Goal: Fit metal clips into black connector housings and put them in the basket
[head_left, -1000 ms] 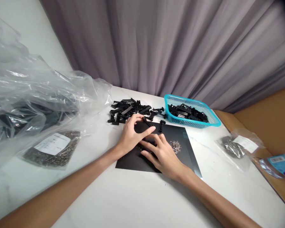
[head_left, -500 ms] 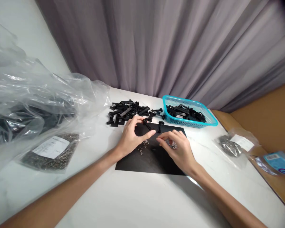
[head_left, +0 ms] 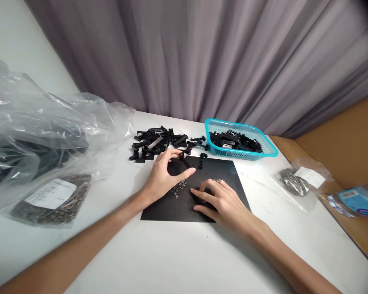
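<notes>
My left hand (head_left: 164,173) grips a small black plastic part (head_left: 185,161) between thumb and fingers, above the far left of a black mat (head_left: 171,211). My right hand (head_left: 225,203) is low over the right side of the mat, thumb and fingers apart, with nothing visible between them. Tiny shiny metal pieces (head_left: 178,188) lie on the mat between my hands. More such metal bits (head_left: 220,180) show just beyond my right knuckles, partly hidden by the hand. Another black plastic part (head_left: 201,160) rests at the mat's far edge.
A pile of black plastic parts (head_left: 155,142) lies behind the mat. To its right is a blue basket (head_left: 241,154) with similar parts. Clear plastic sheeting (head_left: 92,118) and a bag of metal pieces (head_left: 53,200) lie left; another labelled bag (head_left: 297,181) lies right.
My right hand has come down and nearer me onto the mat, its fingers spreading from a pinch. My left hand keeps the black part. The whole view has shifted slightly.
</notes>
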Demonstrator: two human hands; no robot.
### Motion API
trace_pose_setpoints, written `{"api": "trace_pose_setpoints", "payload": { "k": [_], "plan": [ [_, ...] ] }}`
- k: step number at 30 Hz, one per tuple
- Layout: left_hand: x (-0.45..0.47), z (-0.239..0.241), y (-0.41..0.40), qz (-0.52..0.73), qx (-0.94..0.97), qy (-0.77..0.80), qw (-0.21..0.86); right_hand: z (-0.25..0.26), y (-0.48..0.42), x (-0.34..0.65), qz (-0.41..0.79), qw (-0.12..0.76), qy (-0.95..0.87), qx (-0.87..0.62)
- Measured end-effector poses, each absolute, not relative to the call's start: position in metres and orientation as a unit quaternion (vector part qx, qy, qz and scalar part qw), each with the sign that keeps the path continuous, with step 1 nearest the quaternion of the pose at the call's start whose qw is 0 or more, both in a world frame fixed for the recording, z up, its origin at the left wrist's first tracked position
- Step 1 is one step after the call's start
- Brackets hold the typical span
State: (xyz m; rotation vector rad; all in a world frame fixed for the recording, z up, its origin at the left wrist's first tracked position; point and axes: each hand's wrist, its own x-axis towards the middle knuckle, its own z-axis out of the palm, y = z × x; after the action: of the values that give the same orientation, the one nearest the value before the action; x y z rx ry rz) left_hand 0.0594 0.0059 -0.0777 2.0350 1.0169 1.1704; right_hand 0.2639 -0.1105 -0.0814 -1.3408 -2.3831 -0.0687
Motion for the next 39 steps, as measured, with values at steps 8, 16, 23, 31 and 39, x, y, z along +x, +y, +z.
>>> {"api": "trace_pose_setpoints", "payload": {
  "k": [8, 16, 23, 31, 39],
  "plan": [
    [0.059, -0.078, 0.001, 0.389, 0.832, 0.331, 0.217, -0.075, -0.103, 0.277, 0.058, 0.327, -0.789, -0.517],
    [0.056, -0.075, -0.004, 0.344, 0.881, 0.285, 0.155, -0.07, -0.102, 0.278, 0.175, 0.389, -0.735, -0.528],
    [0.058, -0.071, -0.009, 0.324, 0.906, 0.235, 0.142, -0.072, -0.099, 0.279, 0.215, 0.399, -0.7, -0.552],
    [0.057, -0.069, -0.009, 0.334, 0.909, 0.221, 0.114, -0.075, -0.099, 0.28, 0.195, 0.373, -0.735, -0.531],
    [0.057, -0.072, -0.009, 0.352, 0.899, 0.222, 0.139, -0.074, -0.101, 0.28, 0.226, 0.364, -0.731, -0.531]
  ]
}}
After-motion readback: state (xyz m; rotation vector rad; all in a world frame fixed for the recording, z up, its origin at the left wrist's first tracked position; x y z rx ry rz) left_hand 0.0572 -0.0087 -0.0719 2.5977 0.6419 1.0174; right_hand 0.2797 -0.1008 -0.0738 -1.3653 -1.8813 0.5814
